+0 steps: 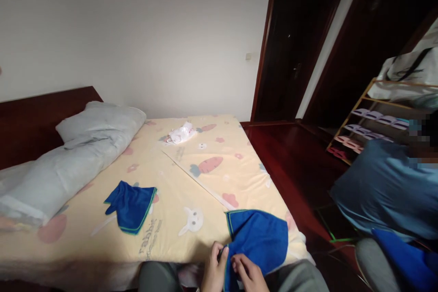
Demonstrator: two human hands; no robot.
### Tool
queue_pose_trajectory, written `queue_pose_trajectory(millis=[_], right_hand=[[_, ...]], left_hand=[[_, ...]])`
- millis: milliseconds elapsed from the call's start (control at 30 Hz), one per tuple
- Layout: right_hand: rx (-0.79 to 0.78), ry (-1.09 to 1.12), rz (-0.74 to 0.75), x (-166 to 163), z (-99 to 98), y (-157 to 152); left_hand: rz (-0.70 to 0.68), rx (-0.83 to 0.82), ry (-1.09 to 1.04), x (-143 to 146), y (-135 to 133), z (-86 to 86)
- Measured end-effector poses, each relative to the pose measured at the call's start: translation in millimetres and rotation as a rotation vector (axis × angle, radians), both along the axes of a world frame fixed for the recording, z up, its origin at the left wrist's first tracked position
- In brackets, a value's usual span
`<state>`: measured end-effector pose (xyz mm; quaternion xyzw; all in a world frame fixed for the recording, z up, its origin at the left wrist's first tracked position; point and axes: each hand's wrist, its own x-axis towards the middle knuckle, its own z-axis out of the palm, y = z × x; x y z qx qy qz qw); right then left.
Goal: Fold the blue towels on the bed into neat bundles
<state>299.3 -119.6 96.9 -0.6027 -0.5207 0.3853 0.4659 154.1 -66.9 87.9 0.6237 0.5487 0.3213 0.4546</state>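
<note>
A blue cloth with green edging lies over the front edge of the bed, partly folded and hanging toward my lap. My left hand pinches its edge between thumb and fingers. Just to the right, my right hand has its fingers curled onto the same cloth, close to the left hand. What lies under the right fingertips is partly hidden. A second blue cloth with the same green edging rests crumpled on the bed, to the left of my hands.
The bed sheet has carrots and rabbits printed on it. A grey quilt lies along the left, and a white plastic bag sits farther back. At right, a person in a blue shirt sits near a shoe rack.
</note>
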Motion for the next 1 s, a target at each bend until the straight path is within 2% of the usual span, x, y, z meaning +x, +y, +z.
queue_pose_trajectory(millis=[133, 267, 367, 533, 733, 867, 1000], right_hand=[[0.106, -0.357, -0.017, 11.1, -14.0, 30.1], [0.021, -0.837, 0.217, 29.6, -21.6, 83.1], [-0.082, -1.008, 0.338, 43.8, -26.4, 117.6], [-0.137, -1.062, 0.344, 54.4, -34.8, 143.9], [-0.151, -1.019, 0.373, 62.6, -27.5, 144.4], [-0.063, -0.887, 0.398, 87.3, -2.3, 128.7], [0.122, -0.575, 0.260, 119.0, 40.0, 99.8]], left_hand=[[0.104, 0.053, -0.007, -10.5, 8.1, -22.6], [0.102, 0.080, 0.008, -21.7, 12.2, -30.4], [0.051, 0.098, 0.037, -28.8, 9.4, -32.1], [0.034, 0.093, 0.188, -38.9, 1.5, -42.4], [-0.057, -0.039, 0.417, -52.0, -2.3, -56.5], [-0.054, -0.022, 0.452, -66.0, -4.1, -63.0], [0.003, 0.138, 0.319, -88.7, -8.0, -52.9]])
